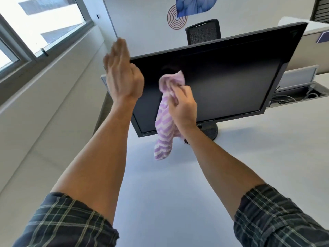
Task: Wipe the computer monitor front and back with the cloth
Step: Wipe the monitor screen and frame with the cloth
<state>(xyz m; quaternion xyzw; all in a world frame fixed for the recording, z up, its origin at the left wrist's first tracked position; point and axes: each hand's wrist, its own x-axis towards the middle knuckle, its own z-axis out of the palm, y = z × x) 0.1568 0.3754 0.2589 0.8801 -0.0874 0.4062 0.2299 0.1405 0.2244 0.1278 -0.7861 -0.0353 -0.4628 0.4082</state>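
Front wipe | right hand (182,106) pinching cloth (166,120) on monitor (231,82) (nine o'clock side) | left hand (122,73) flat, empty; steady ten o'clock corner, sweep overlapping rows

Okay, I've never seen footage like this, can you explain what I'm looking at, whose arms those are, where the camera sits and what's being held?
There is no machine here. The one picture comes from a wide-angle camera worn on a person's head, looking forward and down, so the two bare arms with rolled plaid sleeves belong to the wearer. The wide lens tilts and bends the room.

On the white desk stands a black computer monitor on a round base, its screen dark. The right hand grips a purple and white striped cloth; the bunched upper end is at the screen and the rest hangs down. The left hand is open, fingers straight, raised by the monitor's left edge; it is blurred, so I cannot tell whether it touches the monitor.

Behind are a dark office chair, a window and wall art.
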